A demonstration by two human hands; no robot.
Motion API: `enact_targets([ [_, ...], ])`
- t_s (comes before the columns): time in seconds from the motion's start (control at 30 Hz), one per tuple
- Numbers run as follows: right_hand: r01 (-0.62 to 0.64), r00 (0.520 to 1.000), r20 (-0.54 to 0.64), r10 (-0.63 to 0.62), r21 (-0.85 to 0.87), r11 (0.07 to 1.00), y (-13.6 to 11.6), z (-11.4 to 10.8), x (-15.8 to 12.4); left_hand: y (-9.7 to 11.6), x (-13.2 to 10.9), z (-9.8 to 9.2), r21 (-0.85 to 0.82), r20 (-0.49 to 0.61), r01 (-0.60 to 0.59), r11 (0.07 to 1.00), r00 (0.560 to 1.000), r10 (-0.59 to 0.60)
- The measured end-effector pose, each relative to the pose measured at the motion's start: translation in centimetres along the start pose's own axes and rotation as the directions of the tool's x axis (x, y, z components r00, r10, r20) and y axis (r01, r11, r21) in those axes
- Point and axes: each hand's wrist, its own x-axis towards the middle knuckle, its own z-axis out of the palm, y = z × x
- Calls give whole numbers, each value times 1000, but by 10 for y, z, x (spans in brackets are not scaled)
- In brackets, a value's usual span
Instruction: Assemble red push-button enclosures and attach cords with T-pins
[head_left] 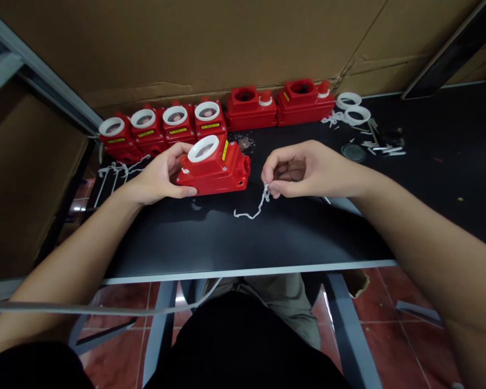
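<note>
My left hand (pixel 161 174) grips one end of a red housing (pixel 213 175), which has a white ring (pixel 203 148) around its round window and a yellow label on its side. The housing is tilted over the black table, its open round port facing right. To the right of that port, my right hand (pixel 299 168) pinches a thin white string (pixel 260 208) between thumb and fingers. The string's loose end hangs or trails toward the left, apart from the housing.
Several red housings with white rings (pixel 175 115) line the back left. Two housings without rings (pixel 247 111) stand right of them. Loose white rings (pixel 357 114), string and small rods (pixel 386 149) lie at the back right. A cardboard wall (pixel 210 48) closes the back.
</note>
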Motion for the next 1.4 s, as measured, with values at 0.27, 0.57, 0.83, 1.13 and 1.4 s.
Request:
enact_targets([
  [0.27,141,990,-18,-140,170,975,7,17,4,-1,3,-2,56,46,-64,996,997,61],
  [0.57,83,997,-27,-79,245,966,12,24,8,2,7,4,100,60,-102,990,994,96],
  [0.83,43,998,-53,-35,161,986,5,24,6,3,8,8,84,41,-97,992,995,94],
  [1.13,38,997,-79,-26,158,987,9,25,7,2,10,9,71,45,-82,994,996,79],
  [1.4,65,994,-90,-56,98,993,10,24,7,5,10,11,116,38,-97,989,995,93],
])
